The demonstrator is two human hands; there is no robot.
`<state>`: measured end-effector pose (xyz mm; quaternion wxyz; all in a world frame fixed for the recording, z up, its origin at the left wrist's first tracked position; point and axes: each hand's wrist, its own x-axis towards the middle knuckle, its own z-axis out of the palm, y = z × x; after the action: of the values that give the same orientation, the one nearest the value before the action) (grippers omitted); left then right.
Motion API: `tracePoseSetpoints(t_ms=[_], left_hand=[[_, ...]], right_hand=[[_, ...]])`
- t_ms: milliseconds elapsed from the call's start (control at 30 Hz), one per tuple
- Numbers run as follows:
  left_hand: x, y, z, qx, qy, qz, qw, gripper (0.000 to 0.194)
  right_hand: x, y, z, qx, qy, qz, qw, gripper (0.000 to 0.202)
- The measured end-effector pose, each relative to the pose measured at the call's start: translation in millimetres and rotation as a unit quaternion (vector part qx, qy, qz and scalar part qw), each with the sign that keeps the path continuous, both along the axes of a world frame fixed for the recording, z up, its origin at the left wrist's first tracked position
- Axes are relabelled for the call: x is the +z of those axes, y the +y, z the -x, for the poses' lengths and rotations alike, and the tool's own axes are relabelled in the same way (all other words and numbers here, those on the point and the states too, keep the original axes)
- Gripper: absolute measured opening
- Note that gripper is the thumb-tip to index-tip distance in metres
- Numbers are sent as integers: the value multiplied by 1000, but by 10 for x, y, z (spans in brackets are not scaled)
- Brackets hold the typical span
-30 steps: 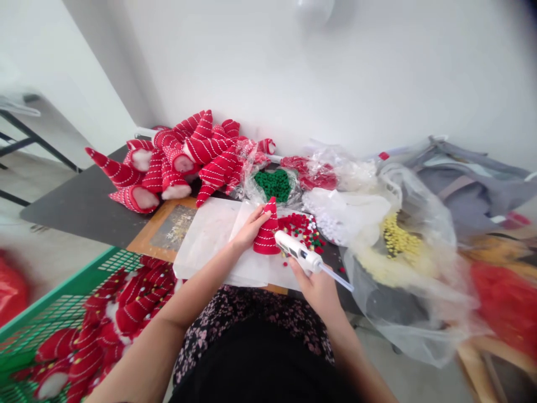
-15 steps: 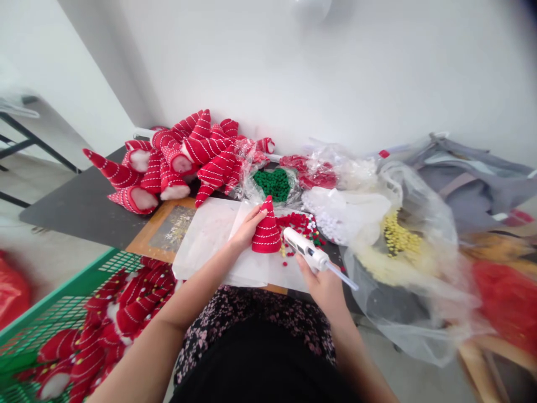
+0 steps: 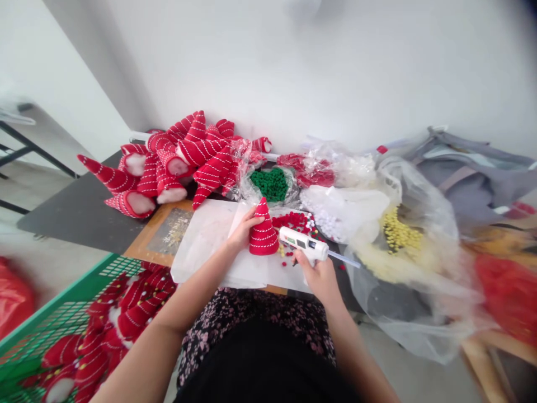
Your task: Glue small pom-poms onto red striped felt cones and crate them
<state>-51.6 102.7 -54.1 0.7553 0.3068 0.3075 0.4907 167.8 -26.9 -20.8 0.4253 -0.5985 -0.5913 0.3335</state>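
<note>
A red cone with white stitched stripes [image 3: 264, 234] stands upright on white paper [image 3: 205, 240], point up. My left hand [image 3: 244, 228] is closed around its left side. In my right hand [image 3: 321, 277] is a white glue gun [image 3: 302, 243], gripped by its handle, with a clear glue stick [image 3: 344, 258] out of its back end. The gun's nozzle points left at the cone's right side; I cannot tell whether it touches. Loose small red pompoms [image 3: 296, 221] lie just behind the gun, with some white ones among them.
Striped red cones [image 3: 168, 162] are heaped at the back left. Bags of green pompoms [image 3: 271, 184], white pompoms [image 3: 325, 215] and yellow pompoms [image 3: 400, 232] line the back and right. A green basket [image 3: 54, 305] with more red cones stands at lower left.
The glue gun has turned more level, and its nozzle has come closer to the cone's right side. My left hand still holds the cone, which leans slightly less to the right.
</note>
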Motion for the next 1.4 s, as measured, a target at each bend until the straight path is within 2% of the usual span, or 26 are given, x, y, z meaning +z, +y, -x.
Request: tracePoseSetpoints(t_ms=[333, 533, 933, 1000, 1167, 1400], left_hand=[[24, 4, 3, 8, -15, 8, 1000, 47], [2, 7, 4, 17, -19, 14, 1000, 45], [-2, 15, 13, 26, -25, 20, 999, 43], [-2, 17, 12, 28, -28, 18, 999, 43], [14, 3, 8, 33, -13, 14, 999, 42], [57, -33, -4, 11, 12, 1, 1000, 47]], right_hand=[[-5, 34, -13, 24, -6, 29, 999, 41], [8, 18, 16, -1, -3, 9, 1000, 40], [-9, 28, 5, 15, -40, 7, 999, 45], [-10, 30, 22, 6, -57, -11, 998, 43], [11, 40, 108, -70, -62, -107, 990, 38], [89, 48, 118, 0, -33, -86, 996, 32]])
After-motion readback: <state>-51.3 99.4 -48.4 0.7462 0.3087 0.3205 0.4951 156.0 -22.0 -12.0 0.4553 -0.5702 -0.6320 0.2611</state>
